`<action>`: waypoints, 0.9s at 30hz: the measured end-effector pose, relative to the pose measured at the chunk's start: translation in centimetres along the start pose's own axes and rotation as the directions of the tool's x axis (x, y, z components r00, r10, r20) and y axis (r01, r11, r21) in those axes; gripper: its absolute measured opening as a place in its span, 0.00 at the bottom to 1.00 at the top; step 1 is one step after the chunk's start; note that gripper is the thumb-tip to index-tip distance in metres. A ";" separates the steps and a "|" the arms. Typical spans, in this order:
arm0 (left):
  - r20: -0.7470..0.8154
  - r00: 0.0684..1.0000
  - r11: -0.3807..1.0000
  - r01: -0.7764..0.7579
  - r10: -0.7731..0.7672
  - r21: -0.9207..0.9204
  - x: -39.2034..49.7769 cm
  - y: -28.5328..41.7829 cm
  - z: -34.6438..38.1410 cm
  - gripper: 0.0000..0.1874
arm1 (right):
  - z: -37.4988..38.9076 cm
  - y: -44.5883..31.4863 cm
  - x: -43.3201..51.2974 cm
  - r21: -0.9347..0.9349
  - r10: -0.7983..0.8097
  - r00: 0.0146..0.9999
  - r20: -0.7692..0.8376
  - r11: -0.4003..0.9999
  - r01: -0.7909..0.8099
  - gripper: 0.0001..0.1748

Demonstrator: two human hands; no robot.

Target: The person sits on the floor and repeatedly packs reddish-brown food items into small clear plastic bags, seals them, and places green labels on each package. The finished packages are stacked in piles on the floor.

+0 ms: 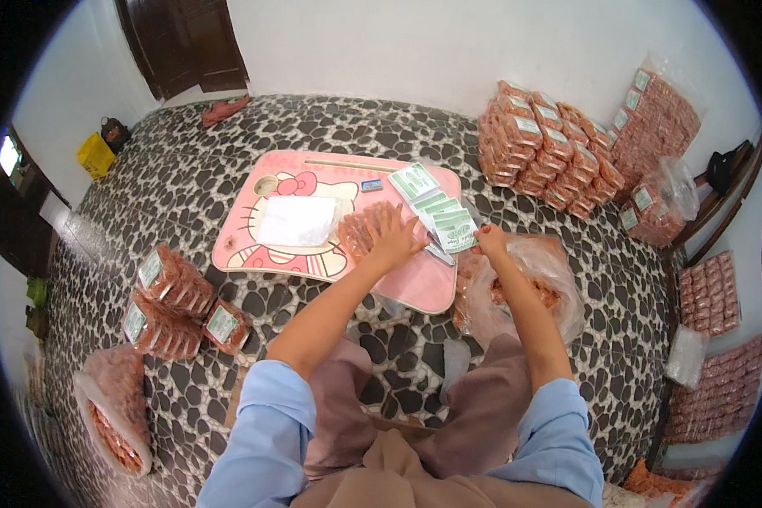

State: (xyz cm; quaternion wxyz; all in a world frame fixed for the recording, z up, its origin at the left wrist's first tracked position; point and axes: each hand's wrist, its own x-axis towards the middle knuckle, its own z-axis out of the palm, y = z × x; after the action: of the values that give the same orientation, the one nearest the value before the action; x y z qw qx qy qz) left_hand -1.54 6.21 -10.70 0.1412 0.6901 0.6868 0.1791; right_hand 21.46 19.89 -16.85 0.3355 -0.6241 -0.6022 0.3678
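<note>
My left hand (394,241) lies with fingers spread on a clear plastic packet of reddish-orange food (354,233), on a pink low table (413,279). Between thumb and fingers, my right hand (492,241) pinches the edge of a green-and-white printed label (455,230) at the table's right side. More such labels (414,182) fan out behind it in an overlapping stack. A metal tool, perhaps scissors (441,254), is partly covered by the labels. Left of the packet lies a stack of clear plastic bags (297,220). A small blue box (371,185) sits near the labels.
A large open plastic bag of orange food (530,286) stands right of the table. Labelled packets (171,305) are piled on the floor at left, near another open bag (114,413). A tall packet stack (546,146) stands by the back wall. Bundled packets (708,292) line the right.
</note>
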 end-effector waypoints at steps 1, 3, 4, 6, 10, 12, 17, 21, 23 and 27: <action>-0.001 1.000 1.000 0.019 -0.019 0.006 -0.1 -0.1 0.0 0.37 | -0.1 -0.6 -0.3 -0.194 0.035 0.999 -0.026 0.980 -0.039 0.08; -0.058 0.998 1.000 0.004 -0.004 0.001 -0.1 -0.1 -0.1 0.36 | -2.7 -1.7 -1.4 -0.084 0.127 0.991 0.037 0.989 -0.123 0.09; -0.052 0.999 1.000 0.004 -0.005 -0.021 -0.1 0.1 -0.2 0.36 | -4.1 -2.4 -2.3 0.009 0.205 0.976 0.080 0.978 -0.206 0.10; -0.123 0.991 0.998 -0.061 0.057 -0.029 -0.1 0.6 -0.5 0.34 | -6.8 -3.9 -4.4 0.183 0.292 0.948 0.130 0.932 -0.312 0.07; -0.127 0.967 0.905 -0.250 0.219 -0.343 0.5 2.4 -1.9 0.32 | -10.7 -7.6 -8.6 0.113 -0.035 0.998 0.055 0.993 0.029 0.08; 0.034 0.981 0.740 -0.121 0.191 -0.662 0.4 3.8 -2.1 0.31 | -11.3 -9.4 -10.9 0.172 -0.156 0.978 0.139 0.976 0.132 0.09; 0.052 0.992 0.640 -0.035 0.117 -0.768 -0.5 5.5 -3.4 0.20 | -8.8 -12.0 -16.0 0.612 -0.181 0.980 0.088 0.785 0.090 0.14; 0.036 0.993 0.518 -0.025 0.108 -0.855 -2.1 5.4 -4.6 0.16 | -6.2 -10.9 -17.8 0.752 -0.030 0.974 0.223 0.641 -0.153 0.15; 0.063 0.998 0.714 0.030 0.020 -0.699 -2.1 4.4 -5.5 0.16 | -4.9 -9.6 -18.3 0.733 0.003 0.997 0.083 0.677 -0.063 0.14; -0.158 0.986 0.732 -0.077 -0.043 -0.677 -2.3 -0.2 -6.1 0.16 | -2.2 -5.0 -23.6 0.740 0.152 0.986 -0.061 0.670 -0.057 0.12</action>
State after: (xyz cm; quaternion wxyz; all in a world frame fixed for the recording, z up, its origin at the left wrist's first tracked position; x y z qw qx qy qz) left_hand -4.40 3.60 -5.43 0.3256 0.5796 0.5765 0.4752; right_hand 20.73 -3.38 -10.15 0.5712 -0.4906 -0.3457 0.5600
